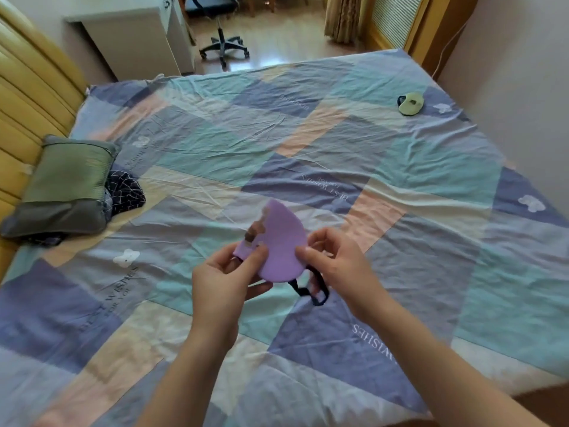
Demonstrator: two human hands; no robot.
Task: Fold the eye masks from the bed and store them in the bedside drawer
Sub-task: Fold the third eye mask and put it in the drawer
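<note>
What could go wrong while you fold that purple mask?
The dark strap hangs loose below the purple mask, so it may stick out of the fold or snag. The left hand and right hand only pinch the edges, so it might slip. The green mask lies far off, easily forgotten.

One eye mask (281,245) is held above the bed (338,155), another mask (411,103) far right, pillow (66,186) left.
</note>
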